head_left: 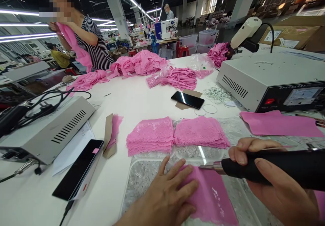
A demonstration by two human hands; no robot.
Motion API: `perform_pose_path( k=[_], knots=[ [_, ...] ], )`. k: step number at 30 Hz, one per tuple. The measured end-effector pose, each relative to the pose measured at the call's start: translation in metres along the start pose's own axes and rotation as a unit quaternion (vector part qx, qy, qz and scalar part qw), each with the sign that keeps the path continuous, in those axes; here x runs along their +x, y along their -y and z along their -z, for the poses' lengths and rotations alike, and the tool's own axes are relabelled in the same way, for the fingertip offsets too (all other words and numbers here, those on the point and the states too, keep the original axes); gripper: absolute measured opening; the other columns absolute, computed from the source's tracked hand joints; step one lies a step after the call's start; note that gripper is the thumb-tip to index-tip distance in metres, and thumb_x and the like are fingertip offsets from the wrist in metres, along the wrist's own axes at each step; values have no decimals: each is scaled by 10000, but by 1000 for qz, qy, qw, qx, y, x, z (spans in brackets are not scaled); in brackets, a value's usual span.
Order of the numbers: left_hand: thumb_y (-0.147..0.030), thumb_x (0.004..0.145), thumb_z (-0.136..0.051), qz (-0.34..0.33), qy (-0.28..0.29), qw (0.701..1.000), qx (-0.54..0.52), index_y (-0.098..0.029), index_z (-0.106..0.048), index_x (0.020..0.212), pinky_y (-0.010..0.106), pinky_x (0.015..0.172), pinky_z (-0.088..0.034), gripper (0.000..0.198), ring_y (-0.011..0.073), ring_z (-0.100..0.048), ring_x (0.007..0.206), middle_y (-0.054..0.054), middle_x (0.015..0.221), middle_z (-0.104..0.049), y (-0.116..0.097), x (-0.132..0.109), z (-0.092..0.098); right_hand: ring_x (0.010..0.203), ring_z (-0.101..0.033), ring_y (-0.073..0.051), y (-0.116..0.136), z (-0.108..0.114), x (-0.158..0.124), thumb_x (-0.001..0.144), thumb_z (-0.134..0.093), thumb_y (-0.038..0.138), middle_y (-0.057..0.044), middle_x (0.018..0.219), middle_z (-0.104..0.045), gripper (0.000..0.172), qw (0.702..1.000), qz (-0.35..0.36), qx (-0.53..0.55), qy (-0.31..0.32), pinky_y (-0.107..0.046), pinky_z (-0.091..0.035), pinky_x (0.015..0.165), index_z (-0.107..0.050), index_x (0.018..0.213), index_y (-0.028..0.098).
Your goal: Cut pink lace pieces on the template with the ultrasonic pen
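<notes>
My left hand [169,192] lies with its fingers spread on a pink fabric piece [213,197], pressing it on a marble-patterned mat [142,177]. In my right hand [276,185] is a black handheld tool [274,166] with a slim metal tip, probably an ultrasonic welding gun. Its tip touches, or sits just over, the fabric's upper edge near my left fingertips. Beyond the hands are two stacks of pink lace pieces, a left stack [151,136] and a right stack [201,133], side by side. A flat pink fabric sheet [279,123] lies at the right.
A grey control box [276,73] stands at the right, another grey box [48,131] at the left. A phone [188,99], a propped black device [78,168], rubber bands [218,95] and pink fabric heaps [142,63] lie on the table. A person in stripes [93,43] stands behind it, holding pink fabric.
</notes>
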State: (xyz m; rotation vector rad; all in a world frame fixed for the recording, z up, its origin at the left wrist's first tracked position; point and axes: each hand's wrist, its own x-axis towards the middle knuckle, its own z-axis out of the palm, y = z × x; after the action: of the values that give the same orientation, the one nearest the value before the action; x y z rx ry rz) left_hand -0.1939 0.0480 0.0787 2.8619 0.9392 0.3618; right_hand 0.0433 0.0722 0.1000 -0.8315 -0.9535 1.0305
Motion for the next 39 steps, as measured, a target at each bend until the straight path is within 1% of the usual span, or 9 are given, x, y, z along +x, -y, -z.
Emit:
perform_pose_path(
  k=[3,5,11,15,25,31,34,37,39],
  knots=[
    [-455,971,-503,10,-21,1000,2,-181,-529,1319,559,1157,-274,444,295,-441,1357,65,1389,-560,2,-7,0,573,-563,-129,4,-3,1,633,-830,293,-12,764,-541,201,999,-10,13,-35,-300,-571,547,-664,731,238],
    [-402,986,-488,23,-28,999,0,-170,-518,1327,571,1161,-259,413,293,-414,1375,60,1402,-549,4,-12,1,566,-561,-123,6,-6,1,616,-845,290,-8,761,-537,217,999,-7,16,-39,-291,-573,543,-663,717,233],
    [-327,981,-490,37,-13,999,-23,-168,-552,1288,603,1162,-231,351,307,-421,1368,62,1368,-581,7,-17,5,614,-575,-126,-1,-16,-5,730,-772,281,-7,775,-548,133,1000,13,12,19,-287,-569,610,-661,794,248],
    [-326,982,-487,36,-9,999,-22,-166,-567,1266,603,1168,-207,335,307,-421,1368,76,1352,-593,8,-17,4,636,-571,-122,-9,-21,-7,754,-766,279,-2,780,-553,133,999,24,9,47,-275,-561,649,-653,819,253],
    [-391,960,-527,36,2,999,-27,-163,-569,1267,598,1180,-143,385,314,-410,1374,96,1348,-593,9,-17,2,655,-571,-133,-13,-21,-5,788,-732,261,3,770,-552,93,997,37,-4,67,-275,-557,655,-644,819,252],
    [-383,920,-592,29,-3,1000,-9,-178,-563,1292,616,1155,-216,425,321,-417,1369,110,1346,-593,10,-17,5,661,-576,-147,-16,-24,-5,809,-696,233,1,791,-564,71,997,41,-14,61,-317,-542,655,-633,825,260],
    [-364,912,-605,2,0,1000,26,-198,-539,1330,591,1145,-273,454,311,-422,1369,95,1378,-568,14,-18,6,624,-574,-141,-10,-24,-2,791,-693,245,2,801,-569,60,998,50,28,37,-323,-531,622,-646,827,253],
    [-291,914,-588,-22,-49,997,60,-206,-550,1326,510,1121,-360,422,280,-482,1328,86,1342,-601,25,-20,3,581,-563,-120,7,-13,6,738,-698,245,-2,830,-587,72,994,70,80,-1,-307,-522,584,-666,802,243],
    [-263,927,-562,-29,-87,992,82,-203,-562,1311,450,1102,-399,389,255,-518,1296,75,1318,-620,34,-20,1,560,-550,-110,22,5,11,704,-684,227,-3,807,-581,69,993,67,93,-29,-287,-508,556,-666,771,228]
  ],
)
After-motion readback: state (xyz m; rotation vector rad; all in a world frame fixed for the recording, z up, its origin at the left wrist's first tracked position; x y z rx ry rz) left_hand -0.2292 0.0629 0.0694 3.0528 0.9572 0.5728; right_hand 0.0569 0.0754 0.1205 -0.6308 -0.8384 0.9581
